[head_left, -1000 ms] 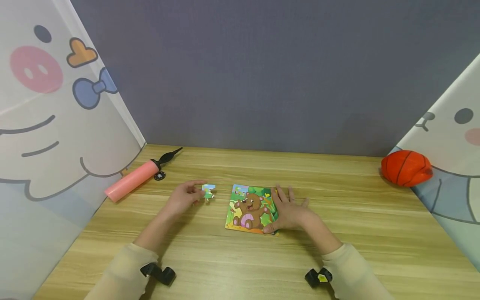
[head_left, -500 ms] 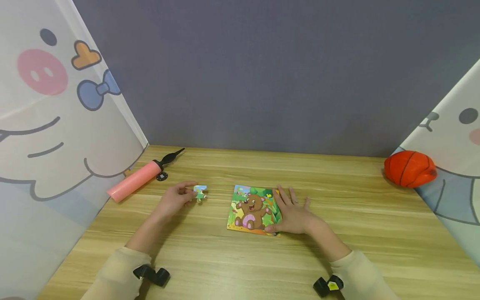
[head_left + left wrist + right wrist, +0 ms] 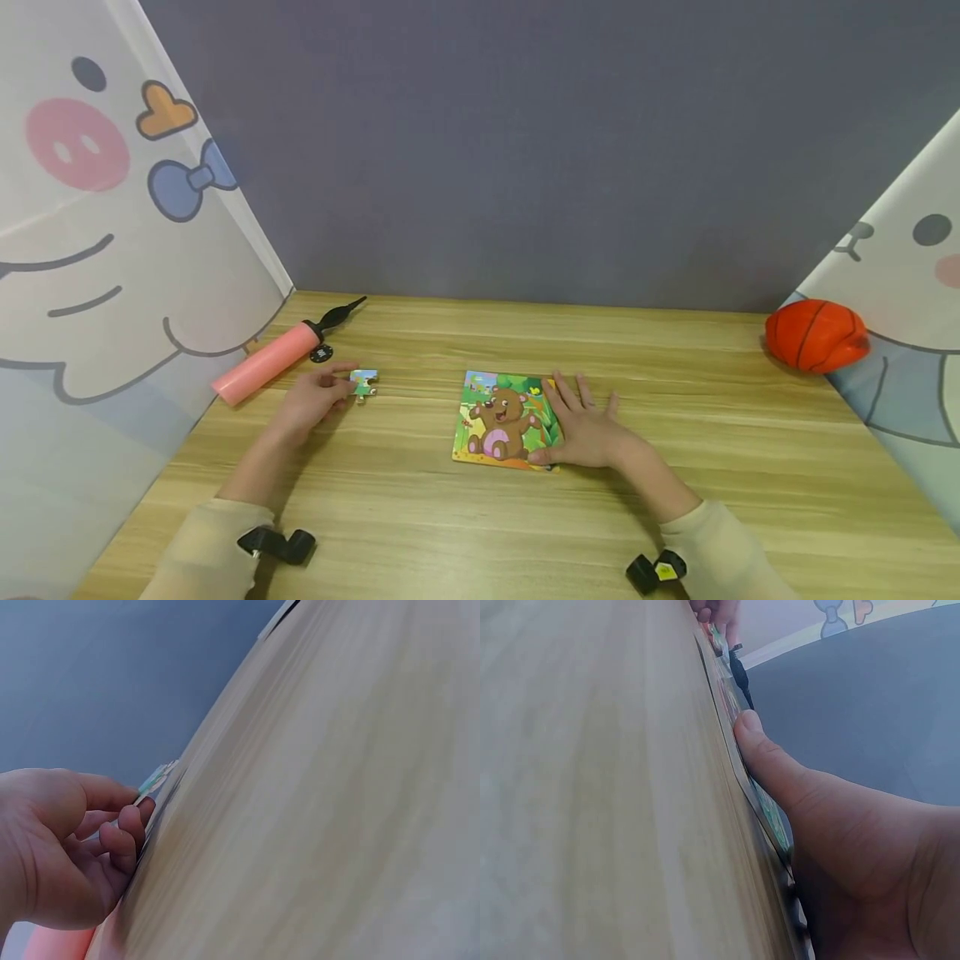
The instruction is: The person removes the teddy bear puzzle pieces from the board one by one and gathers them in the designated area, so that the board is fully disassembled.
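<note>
"Two hands were over the wooden table point(image 3: 420, 533), one on each side of the bear puzzle point(image 3: 497, 417)," said the first. "What did the left hand point(image 3: 309, 402) have?"

"A small puzzle piece point(image 3: 363, 381)," said the second. "The grip was narrow: thumb and finger pinched it by its near edge, to the left of the bear puzzle and well apart from it. It showed blue at the top and green below, with a knob pointing down."

"Did that piece touch the table?"

"It was close to the surface, but contact could not be told, even from the left wrist view."

"And the right hand point(image 3: 588, 435)?"

"Its fingers were spread wide across the bear puzzle's right edge, the thumb resting near the lower right corner. How hard it pressed could not be told."

"What else lay about?"

"Farther left of the bear puzzle, beyond the left hand, a pink pump point(image 3: 266, 364) lay aslant, its black nozzle point(image 3: 335, 316) pointing away from the person. A black disc point(image 3: 322, 353) lay just beside it. Far to the right of the bear puzzle, and farther back, was a red ball point(image 3: 816, 336) with black lines and a dented side."

"And behind the bear puzzle?"

"A plain grey wall point(image 3: 495, 150)."
</note>
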Tool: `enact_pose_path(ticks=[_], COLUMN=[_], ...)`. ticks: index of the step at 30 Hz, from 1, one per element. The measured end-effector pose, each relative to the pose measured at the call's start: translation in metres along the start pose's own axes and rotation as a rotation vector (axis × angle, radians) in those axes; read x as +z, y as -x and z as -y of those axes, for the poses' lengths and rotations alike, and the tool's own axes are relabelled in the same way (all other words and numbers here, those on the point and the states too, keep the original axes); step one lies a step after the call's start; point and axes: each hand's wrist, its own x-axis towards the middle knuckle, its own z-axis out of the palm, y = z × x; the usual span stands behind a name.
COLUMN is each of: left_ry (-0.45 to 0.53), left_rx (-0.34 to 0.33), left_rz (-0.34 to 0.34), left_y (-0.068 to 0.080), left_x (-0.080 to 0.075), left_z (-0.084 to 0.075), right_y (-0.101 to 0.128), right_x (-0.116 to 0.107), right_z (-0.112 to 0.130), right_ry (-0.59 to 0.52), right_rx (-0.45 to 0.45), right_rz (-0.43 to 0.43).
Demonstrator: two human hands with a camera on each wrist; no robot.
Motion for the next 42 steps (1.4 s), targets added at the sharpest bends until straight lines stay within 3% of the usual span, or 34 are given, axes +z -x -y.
enact_pose_path(ticks=[19, 37, 42], left_ry=[0.008, 0.014, 0.034], left_rx=[0.039, 0.039, 0.030], left_rz=[-0.045, -0.084, -0.062], left_y=[-0.002, -0.004, -0.003], left_x=[-0.027, -0.023, -0.015], left_z=[0.012, 0.008, 0.000], right_y=[-0.001, -0.002, 0.000], right_x=[-0.002, -0.001, -0.003], right_z=[0.000, 0.000, 0.000], right_ry=[-0.020, -0.020, -0.017], right_rx=[0.007, 0.015, 0.010], right_rz=[0.019, 0.031, 0.030])
